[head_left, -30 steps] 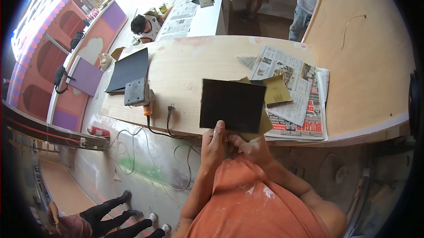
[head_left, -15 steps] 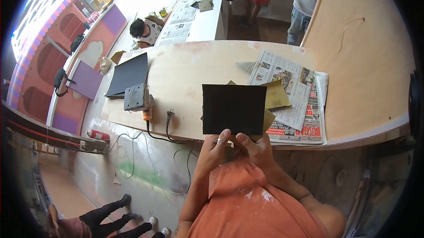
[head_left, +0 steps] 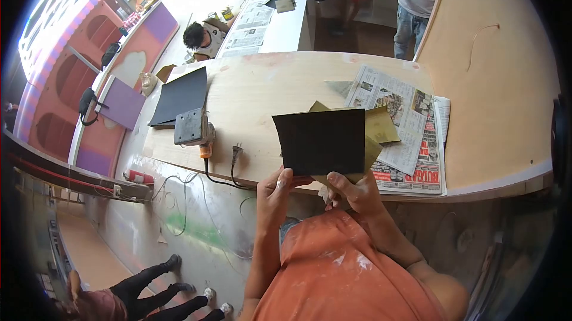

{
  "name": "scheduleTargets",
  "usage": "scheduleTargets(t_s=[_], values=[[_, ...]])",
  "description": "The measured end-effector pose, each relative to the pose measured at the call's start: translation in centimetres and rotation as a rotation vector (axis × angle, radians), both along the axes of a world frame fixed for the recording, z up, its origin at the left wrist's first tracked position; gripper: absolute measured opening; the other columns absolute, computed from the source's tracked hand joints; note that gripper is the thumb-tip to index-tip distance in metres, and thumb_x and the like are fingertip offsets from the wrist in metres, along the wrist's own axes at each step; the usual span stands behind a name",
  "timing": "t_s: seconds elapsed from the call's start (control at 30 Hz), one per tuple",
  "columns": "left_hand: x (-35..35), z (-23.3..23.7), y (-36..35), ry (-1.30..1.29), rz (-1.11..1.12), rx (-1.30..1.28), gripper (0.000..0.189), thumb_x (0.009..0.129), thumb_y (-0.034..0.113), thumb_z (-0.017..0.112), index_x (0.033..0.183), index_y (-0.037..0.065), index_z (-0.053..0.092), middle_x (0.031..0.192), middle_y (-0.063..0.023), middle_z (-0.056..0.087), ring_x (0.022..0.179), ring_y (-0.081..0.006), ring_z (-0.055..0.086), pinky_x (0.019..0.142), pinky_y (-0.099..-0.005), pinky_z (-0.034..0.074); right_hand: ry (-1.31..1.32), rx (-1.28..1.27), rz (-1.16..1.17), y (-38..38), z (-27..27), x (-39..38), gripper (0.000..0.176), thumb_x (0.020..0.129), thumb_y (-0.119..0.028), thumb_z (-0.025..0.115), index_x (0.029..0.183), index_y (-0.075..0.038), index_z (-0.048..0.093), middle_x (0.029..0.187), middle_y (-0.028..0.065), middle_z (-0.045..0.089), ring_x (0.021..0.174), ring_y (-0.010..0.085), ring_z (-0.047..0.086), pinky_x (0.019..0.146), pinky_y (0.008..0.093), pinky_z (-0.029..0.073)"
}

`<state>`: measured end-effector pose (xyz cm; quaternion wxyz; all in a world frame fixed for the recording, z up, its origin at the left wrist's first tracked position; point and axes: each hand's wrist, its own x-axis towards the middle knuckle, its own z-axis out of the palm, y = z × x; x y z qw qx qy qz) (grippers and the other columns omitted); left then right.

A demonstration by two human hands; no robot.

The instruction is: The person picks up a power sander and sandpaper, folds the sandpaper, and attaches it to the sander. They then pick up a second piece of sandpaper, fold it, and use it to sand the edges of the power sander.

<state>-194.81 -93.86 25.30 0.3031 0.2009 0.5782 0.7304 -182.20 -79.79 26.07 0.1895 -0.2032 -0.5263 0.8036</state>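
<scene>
Two hands grip one dark sandpaper sheet [head_left: 320, 141] by its lower edge. The left hand [head_left: 276, 188] pinches the lower left corner with the thumb on the face, and the right hand [head_left: 353, 193] is closed on it near the lower right. The sheet stands upright in the air over the near edge of the tabletop [head_left: 256, 91]. Yellowish sheets [head_left: 381, 124] sit just behind it; whether the hands hold those too is unclear.

Little looks done. The sheet seems whole and unfolded, and the sander [head_left: 192, 127] lies to the left with its plug [head_left: 237, 151] loose on the wood.

Bare wood lies between sander and sheet, while newspaper [head_left: 402, 115] covers the right side. The tabletop's edge runs just above the hands. Other people are well apart, at the far end.
</scene>
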Motion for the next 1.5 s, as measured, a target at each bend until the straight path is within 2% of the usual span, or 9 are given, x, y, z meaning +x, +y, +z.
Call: scheduleTargets(t_s=[0.27,0.33,0.53,0.7,0.83,0.93,1.13,1.33,1.5], values=[[1.6,0.1,1.2,0.036,0.166,-0.079,0.038,0.102,0.029,0.052,0.091,-0.005,0.064,0.092,-0.0182,0.072,0.083,-0.0197,0.07,0.079,-0.028,0.053,-0.053,-0.028,-0.039,-2.1,-0.1,-1.8,0.024,0.093,-0.023,0.067,0.084,-0.001,0.063,0.064,0.0036,0.061,0.05,0.0098,0.057,0.044,0.0231,0.046],[1.5,0.7,1.9,-0.016,0.3,0.0,0.037,0.101,0.029,0.055,0.086,-0.004,0.065,0.076,-0.012,0.068,0.067,-0.0149,0.065,0.062,-0.0264,0.05,-0.029,-0.009,-0.058,-2.9,-0.7,-1.8,0.024,0.094,-0.023,0.066,0.085,-0.001,0.063,0.065,0.0053,0.061,0.05,0.0113,0.058,0.043,0.0241,0.046],[0.9,0.3,2.0,-0.109,0.337,0.1,0.035,0.1,0.03,0.056,0.079,0.002,0.062,0.069,-0.0016,0.059,0.057,-0.0059,0.047,0.052,-0.0215,0.035,0.061,-0.025,0.021,-4.1,-1.7,-1.2,0.017,0.095,-0.019,0.063,0.093,-0.002,0.063,0.065,0.0032,0.061,0.05,0.0102,0.057,0.042,0.0225,0.044],[1.8,1.6,1.7,0.037,0.127,-0.101,0.035,0.101,0.029,0.055,0.079,0.003,0.061,0.069,0.0012,0.057,0.06,-0.0059,0.05,0.057,-0.0239,0.041,-0.02,-0.104,-0.055,-2.7,-0.2,-1.7,0.009,0.094,-0.009,0.063,0.093,0.0,0.064,0.065,0.0037,0.061,0.05,0.0101,0.056,0.043,0.0226,0.043],[1.4,0.6,1.1,-0.036,0.112,-0.044,0.035,0.101,0.03,0.054,0.085,0.001,0.064,0.072,-0.0021,0.062,0.063,-0.007,0.055,0.056,-0.023,0.043,-0.031,-0.064,-0.061,-4.1,-1.1,-2.3,0.008,0.095,-0.008,0.062,0.094,0.0,0.062,0.065,0.004,0.06,0.05,0.0102,0.056,0.043,0.0233,0.043],[1.8,1.2,1.2,-0.174,0.218,-0.148,0.034,0.101,0.031,0.054,0.091,0.0,0.065,0.077,-0.004,0.065,0.063,-0.0078,0.057,0.053,-0.0224,0.044,0.051,-0.103,0.016,-5.2,-2.1,-1.6,0.007,0.095,-0.007,0.061,0.093,0.0,0.062,0.065,0.0038,0.06,0.051,0.01,0.056,0.044,0.0228,0.044],[1.2,-0.9,1.8,-0.282,0.342,0.071,0.033,0.102,0.029,0.053,0.093,0.0,0.065,0.078,-0.0013,0.064,0.066,-0.006,0.056,0.058,-0.0217,0.045,0.054,-0.049,0.074,-5.5,-2.9,-1.3,0.007,0.094,-0.005,0.061,0.099,0.0,0.061,0.076,0.0054,0.063,0.055,0.0098,0.057,0.044,0.0243,0.047],[-4.3,-3.8,-0.7,-0.309,0.555,0.417,0.015,0.097,0.015,0.058,0.103,0.0,0.059,0.096,-0.0066,0.067,0.078,-0.0136,0.066,0.076,-0.0307,0.058,-0.073,0.026,0.144,-1.0,-0.5,-0.8,0.021,0.092,-0.013,0.067,0.104,0.001,0.058,0.07,0.0059,0.061,0.055,0.0127,0.06,0.044,0.0241,0.048],[-7.6,-5.5,-2.7,-0.165,0.502,0.155,0.012,0.095,0.01,0.059,0.105,0.003,0.057,0.096,-0.0064,0.064,0.085,-0.0148,0.065,0.075,-0.0324,0.058,-0.253,0.262,-0.034,5.1,0.8,-1.8,0.025,0.09,-0.021,0.069,0.096,0.002,0.062,0.068,0.0058,0.062,0.054,0.0119,0.059,0.046,0.0239,0.047]])
